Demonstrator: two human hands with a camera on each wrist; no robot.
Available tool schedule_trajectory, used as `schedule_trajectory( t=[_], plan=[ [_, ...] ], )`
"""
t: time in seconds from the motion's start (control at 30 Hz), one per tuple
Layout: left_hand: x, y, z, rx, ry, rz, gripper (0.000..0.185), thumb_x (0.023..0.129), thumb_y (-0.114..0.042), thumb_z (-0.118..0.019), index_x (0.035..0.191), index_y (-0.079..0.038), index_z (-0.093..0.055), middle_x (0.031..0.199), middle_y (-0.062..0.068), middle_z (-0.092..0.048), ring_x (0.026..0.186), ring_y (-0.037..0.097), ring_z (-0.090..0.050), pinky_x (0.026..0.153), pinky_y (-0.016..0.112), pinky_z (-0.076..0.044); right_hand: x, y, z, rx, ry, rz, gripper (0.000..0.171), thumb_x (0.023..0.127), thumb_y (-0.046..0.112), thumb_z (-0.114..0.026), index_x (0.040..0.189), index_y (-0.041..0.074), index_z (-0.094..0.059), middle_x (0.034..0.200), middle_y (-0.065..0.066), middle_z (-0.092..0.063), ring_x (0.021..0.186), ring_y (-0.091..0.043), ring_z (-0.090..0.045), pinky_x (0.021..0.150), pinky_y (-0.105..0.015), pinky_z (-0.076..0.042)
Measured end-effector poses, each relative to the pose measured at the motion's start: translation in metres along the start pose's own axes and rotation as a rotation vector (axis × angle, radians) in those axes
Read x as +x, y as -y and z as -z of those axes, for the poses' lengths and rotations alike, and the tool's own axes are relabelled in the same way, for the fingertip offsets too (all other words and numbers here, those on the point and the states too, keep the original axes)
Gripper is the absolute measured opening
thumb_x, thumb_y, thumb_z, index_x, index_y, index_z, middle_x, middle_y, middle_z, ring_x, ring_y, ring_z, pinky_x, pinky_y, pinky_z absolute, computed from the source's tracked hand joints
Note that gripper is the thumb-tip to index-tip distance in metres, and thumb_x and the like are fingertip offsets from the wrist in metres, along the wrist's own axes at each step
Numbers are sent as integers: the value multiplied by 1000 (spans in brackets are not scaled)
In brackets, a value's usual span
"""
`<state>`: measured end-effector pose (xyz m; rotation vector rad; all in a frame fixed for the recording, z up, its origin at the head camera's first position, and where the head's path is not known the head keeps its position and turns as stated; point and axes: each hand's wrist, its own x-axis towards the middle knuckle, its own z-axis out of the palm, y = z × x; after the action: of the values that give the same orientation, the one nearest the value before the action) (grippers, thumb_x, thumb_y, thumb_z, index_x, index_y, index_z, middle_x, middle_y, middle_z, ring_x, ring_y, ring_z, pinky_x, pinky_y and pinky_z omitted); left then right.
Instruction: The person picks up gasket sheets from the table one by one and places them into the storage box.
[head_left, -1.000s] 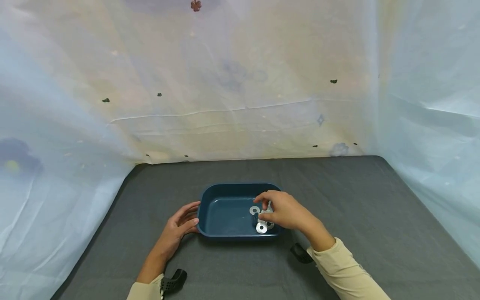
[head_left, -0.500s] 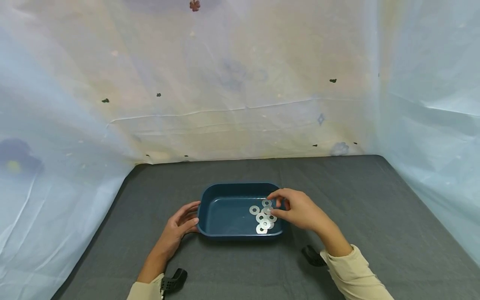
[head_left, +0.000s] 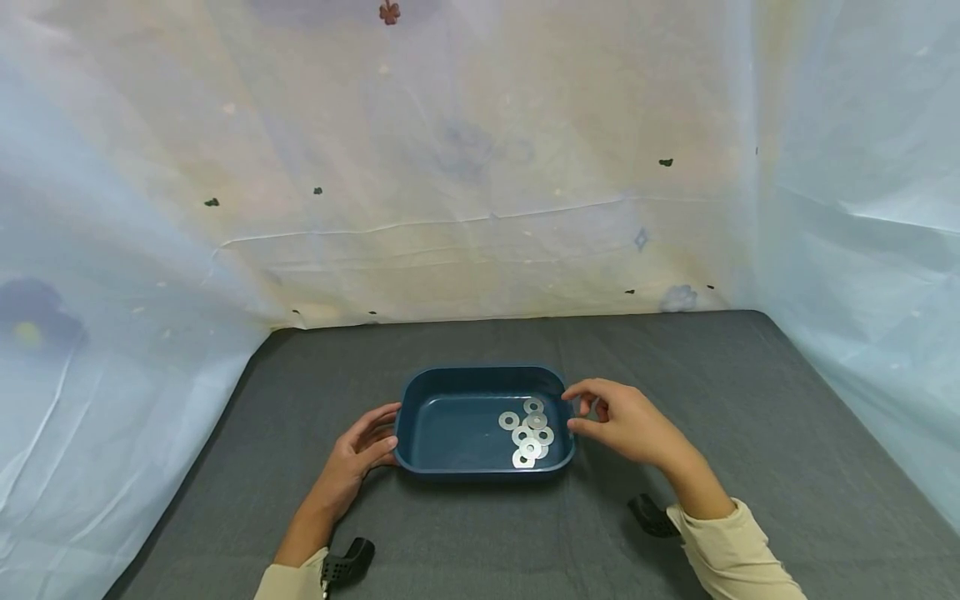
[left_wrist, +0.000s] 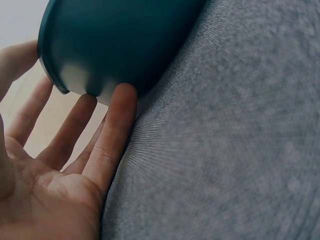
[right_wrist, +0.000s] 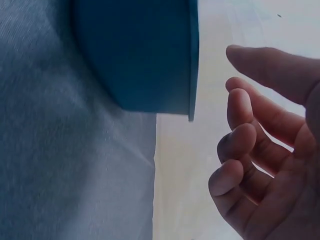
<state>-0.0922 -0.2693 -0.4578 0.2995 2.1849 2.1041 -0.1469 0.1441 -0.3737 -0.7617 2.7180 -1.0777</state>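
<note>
A dark blue rectangular tray [head_left: 457,433] sits on the grey cloth. Several flat metal washers [head_left: 535,422] lie in its right part, some overlapping. At the tray's left end, my left hand [head_left: 356,456] rests with fairly straight fingers against the outer wall and the thumb at the rim. In the left wrist view, the fingertips [left_wrist: 124,95] touch the tray's side. My right hand [head_left: 626,421] hovers just beyond the right rim, fingers loosely curled, nothing between thumb and fingers. The right wrist view shows that hand [right_wrist: 270,145] apart from the tray's wall [right_wrist: 145,60].
Grey cloth [head_left: 337,358] covers the table around the tray. A pale patterned sheet [head_left: 480,183] hangs behind it, with bluish sheets at both sides. A black wrist mount [head_left: 348,562] sits at the left cuff, another black mount [head_left: 651,515] at the right.
My right hand has drawn back rightward from over the washers to beyond the tray's rim, uncovering them. My left hand and the tray have stayed put.
</note>
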Motion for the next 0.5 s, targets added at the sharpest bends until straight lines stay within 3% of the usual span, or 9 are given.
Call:
schedule_trajectory(
  t=[0.23,0.5],
  plan=[
    [0,0,0,4,-4,2,52,102,-9,-54,151,-2,-37,140,10,-51,116,8,-62,84,32,-59,-5,-9,5,-24,2,-25,32,89,24,-76,119,14,-68,87,6,-57,65,-7,-46,57,-23,-41],
    [-1,1,1,1,-4,-6,51,102,-8,-53,150,-2,-37,140,10,-51,116,9,-63,84,32,-59,-6,-15,-5,-3,15,-27,32,89,24,-76,118,16,-68,87,7,-58,66,-7,-49,58,-22,-42]
  ],
)
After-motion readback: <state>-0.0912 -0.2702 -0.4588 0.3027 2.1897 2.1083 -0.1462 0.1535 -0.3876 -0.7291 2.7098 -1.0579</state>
